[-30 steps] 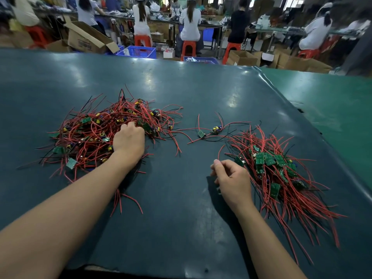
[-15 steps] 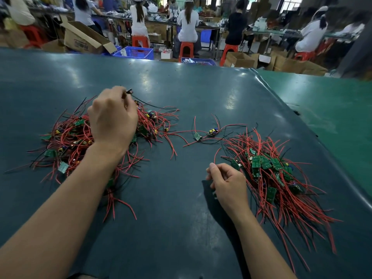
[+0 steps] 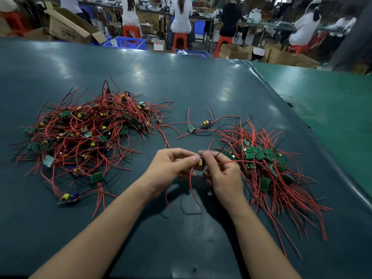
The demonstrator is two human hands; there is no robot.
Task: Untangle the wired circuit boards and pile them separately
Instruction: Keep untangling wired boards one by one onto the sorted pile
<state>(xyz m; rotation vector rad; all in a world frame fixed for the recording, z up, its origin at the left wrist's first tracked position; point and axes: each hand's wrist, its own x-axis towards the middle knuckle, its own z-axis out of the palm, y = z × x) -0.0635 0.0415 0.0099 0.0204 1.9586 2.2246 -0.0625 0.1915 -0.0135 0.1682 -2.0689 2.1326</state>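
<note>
A dark teal table (image 3: 181, 81) fills most of the view, seen from above by the person working at it. On its left lies a large tangled heap (image 3: 86, 129) of small green circuit boards with yellow and blue parts, knotted together by red and black wires that splay outward in every direction. One loose board (image 3: 68, 197) with a yellow part sits apart at the heap's near edge. Behind the heap, beyond the table's far edge, stands an open cardboard box (image 3: 68, 27) with printing too blurred to read, and beside it a blue plastic crate (image 3: 128, 42). Two bare forearms reach in from the bottom edge and meet near the middle of the table. The left hand (image 3: 171, 166) has its fingers curled and pinches a small circuit board (image 3: 200, 162) with a yellow part between thumb and fingertips; the right hand (image 3: 223, 172), touching it, pinches the same board from the other side, and red wires trail down from it toward the table. Just beyond the hands, two more wired boards (image 3: 199, 125) lie alone. To the right is a tidier pile (image 3: 269, 168) of boards, their wires combed toward the near right. In the background, seated people (image 3: 181, 15) face away on red stools (image 3: 179, 42).
</note>
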